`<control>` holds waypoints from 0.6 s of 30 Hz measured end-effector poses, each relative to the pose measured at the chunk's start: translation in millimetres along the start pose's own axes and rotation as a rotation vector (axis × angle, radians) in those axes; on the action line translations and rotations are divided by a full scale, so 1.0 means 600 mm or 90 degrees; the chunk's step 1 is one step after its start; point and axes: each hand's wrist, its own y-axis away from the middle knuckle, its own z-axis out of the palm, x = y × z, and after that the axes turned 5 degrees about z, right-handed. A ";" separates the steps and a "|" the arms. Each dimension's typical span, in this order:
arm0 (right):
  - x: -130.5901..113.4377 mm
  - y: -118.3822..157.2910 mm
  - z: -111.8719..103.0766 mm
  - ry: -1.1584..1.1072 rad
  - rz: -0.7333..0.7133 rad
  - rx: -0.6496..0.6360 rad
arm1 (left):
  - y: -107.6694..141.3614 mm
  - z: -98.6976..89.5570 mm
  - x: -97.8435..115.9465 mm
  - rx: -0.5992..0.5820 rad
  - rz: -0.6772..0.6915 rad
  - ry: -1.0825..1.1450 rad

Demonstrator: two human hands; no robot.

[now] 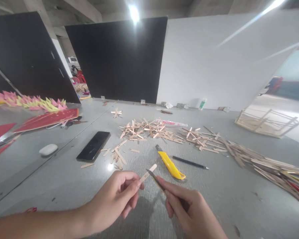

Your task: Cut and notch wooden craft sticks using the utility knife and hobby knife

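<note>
Low in the middle of the view, my left hand (122, 196) pinches a small wooden stick (152, 167) that points up and to the right. My right hand (186, 205) grips a thin dark blade (153, 176), whose tip lies at the stick, near its upper end. Small dark marks show on the stick. Just beyond my right hand, a yellow utility knife (169, 165) lies on the grey table, with a black pen (190, 162) to its right.
Loose wooden sticks (149, 129) are heaped across the table (139, 219), with longer strips (266, 159) at the right. A phone (94, 146) and a white case (48, 149) lie left. Black and white panels (201, 59) stand behind. A stick frame (264, 124) sits far right.
</note>
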 end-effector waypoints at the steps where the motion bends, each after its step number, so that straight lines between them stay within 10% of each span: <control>1: -0.003 -0.001 -0.002 -0.005 0.008 -0.006 | 0.000 0.000 0.000 -0.001 0.001 -0.004; 18: 0.007 -0.002 0.010 0.144 0.004 -0.101 | -0.013 0.028 -0.048 0.034 -0.219 0.080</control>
